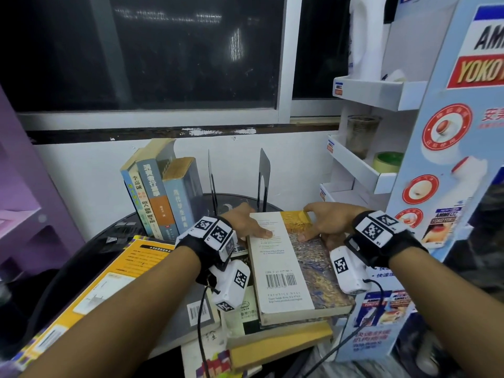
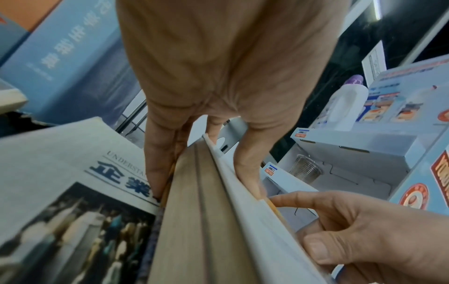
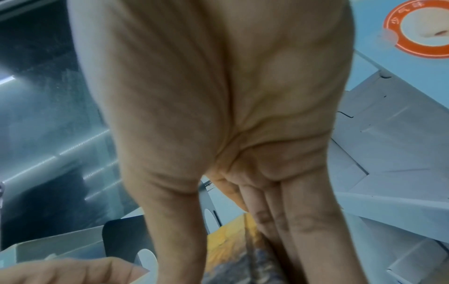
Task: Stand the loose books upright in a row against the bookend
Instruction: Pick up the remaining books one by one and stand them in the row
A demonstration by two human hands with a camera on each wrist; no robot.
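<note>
A thick book (image 1: pixel 283 263) with a white and yellow painted cover lies on top of a stack, barcode toward me. My left hand (image 1: pixel 253 225) grips its far left edge, thumb on the cover and fingers tucked beneath (image 2: pixel 157 173). My right hand (image 1: pixel 321 225) grips its far right edge the same way, thumb on top. The page edge (image 2: pixel 194 221) fills the left wrist view. Behind the book stand two black metal bookends (image 1: pixel 264 173) (image 1: pixel 212 175). Three books (image 1: pixel 161 192) stand upright, leaning, left of them.
More books lie under the held one, among them a white book with a photo cover (image 2: pixel 60 182), a grey book (image 1: pixel 191 309) and a large yellow book (image 1: pixel 109 282). A cardboard display shelf (image 1: pixel 381 94) with a cup (image 1: pixel 360 135) stands close on the right. A purple shelf (image 1: pixel 27 186) is at left.
</note>
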